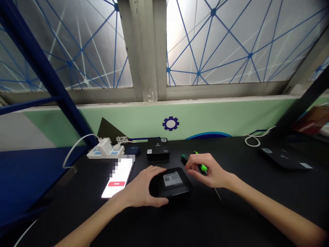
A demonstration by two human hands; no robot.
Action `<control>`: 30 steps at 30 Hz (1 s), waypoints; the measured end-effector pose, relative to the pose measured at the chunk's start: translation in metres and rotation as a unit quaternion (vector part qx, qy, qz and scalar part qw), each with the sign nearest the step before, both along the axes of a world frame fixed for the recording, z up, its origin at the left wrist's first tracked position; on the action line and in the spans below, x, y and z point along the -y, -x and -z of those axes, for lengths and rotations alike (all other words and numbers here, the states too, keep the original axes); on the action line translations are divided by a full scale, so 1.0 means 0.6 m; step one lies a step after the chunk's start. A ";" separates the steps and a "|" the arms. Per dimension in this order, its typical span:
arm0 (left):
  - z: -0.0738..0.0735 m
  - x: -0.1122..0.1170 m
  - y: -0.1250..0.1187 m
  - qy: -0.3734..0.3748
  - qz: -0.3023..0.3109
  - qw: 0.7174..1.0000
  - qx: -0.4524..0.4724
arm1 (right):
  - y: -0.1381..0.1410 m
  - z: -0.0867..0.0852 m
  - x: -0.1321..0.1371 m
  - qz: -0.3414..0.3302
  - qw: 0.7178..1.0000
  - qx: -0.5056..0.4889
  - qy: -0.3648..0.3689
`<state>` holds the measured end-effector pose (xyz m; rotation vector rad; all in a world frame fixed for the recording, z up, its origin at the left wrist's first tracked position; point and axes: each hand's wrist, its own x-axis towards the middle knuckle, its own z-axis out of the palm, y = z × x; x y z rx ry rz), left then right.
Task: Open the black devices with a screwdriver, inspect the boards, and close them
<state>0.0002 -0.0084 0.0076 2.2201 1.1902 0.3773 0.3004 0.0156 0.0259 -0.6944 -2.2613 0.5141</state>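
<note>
My left hand [140, 187] grips the left side of a black, flat electronic box [181, 191], thumb at the near edge and fingers along the far edge. A white label [172, 179] with a printed code faces up on the box. Just right of it, my right hand [207, 171] has its fingers curled around a screwdriver with a bright green and black handle [204, 168]. The thin shaft points down and to the right below the hand. Behind those fingers, a dark handle with a green end [183, 158] shows, partly hidden.
A lit phone [119, 176] lies left of the box. A white power strip [94, 153] with plugs and cables stands at the back left. Beyond the box is another black box [158, 148]. At the right are a flat black device [284, 157] and a white cable [253, 141].
</note>
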 end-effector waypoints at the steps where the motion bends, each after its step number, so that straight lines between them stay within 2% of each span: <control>1: 0.002 -0.001 0.000 -0.003 0.003 1.000 -0.004 | -0.001 0.003 -0.005 0.023 1.000 0.003 0.000; 7: 0.014 -0.009 0.002 -0.014 0.022 0.999 -0.019 | -0.012 0.016 -0.030 0.116 0.992 0.053 -0.015; 12: 0.011 -0.012 0.003 -0.006 0.042 0.999 -0.029 | -0.028 0.006 -0.042 0.209 0.962 0.170 -0.048; 15: 0.008 -0.012 0.004 0.001 0.047 0.998 -0.042 | -0.045 -0.006 -0.045 0.261 0.933 0.247 -0.014; 19: 0.009 -0.009 0.003 -0.003 0.033 0.999 -0.039 | -0.068 -0.020 -0.046 0.309 0.886 0.336 0.081; 22: 0.012 -0.007 0.001 -0.014 0.016 0.998 -0.054 | -0.078 -0.024 -0.044 0.295 0.856 0.379 0.189; 24: 0.014 -0.007 0.000 -0.023 0.013 0.997 -0.071 | -0.081 -0.022 -0.043 0.267 0.847 0.383 0.254; 30: 0.015 -0.008 -0.001 -0.039 0.019 0.995 -0.085 | -0.076 -0.010 -0.036 0.208 0.840 0.364 0.344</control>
